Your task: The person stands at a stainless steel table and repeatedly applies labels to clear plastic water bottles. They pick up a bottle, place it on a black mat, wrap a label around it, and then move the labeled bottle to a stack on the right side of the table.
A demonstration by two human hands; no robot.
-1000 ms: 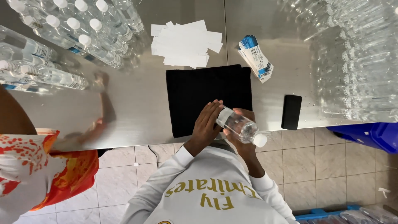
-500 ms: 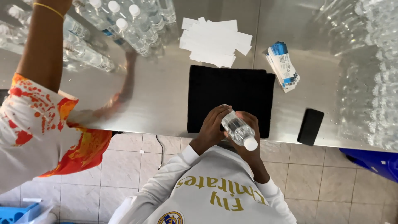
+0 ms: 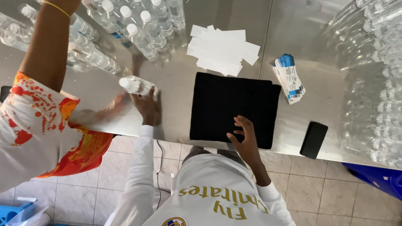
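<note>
My left hand (image 3: 147, 106) reaches out to the left over the steel table (image 3: 176, 121) and grips a clear plastic water bottle (image 3: 135, 85) with a white cap, which lies on its side. My right hand (image 3: 245, 134) rests with fingers spread on the near edge of a black square mat (image 3: 232, 104) and holds nothing. Behind the mat lies a loose pile of white paper labels (image 3: 222, 52).
A co-worker in an orange-and-white shirt (image 3: 37, 125) stands at the left, one arm (image 3: 48, 46) stretched toward capped bottles (image 3: 138, 25) at the back left. Many bare bottles (image 3: 368, 75) fill the right side. A stack of blue-and-white labels (image 3: 289, 77) and a black phone (image 3: 313, 139) lie right of the mat.
Both hands held the bottle over the mat's near edge. Now my left hand has carried it out to the left and my right hand has dropped onto the mat.
</note>
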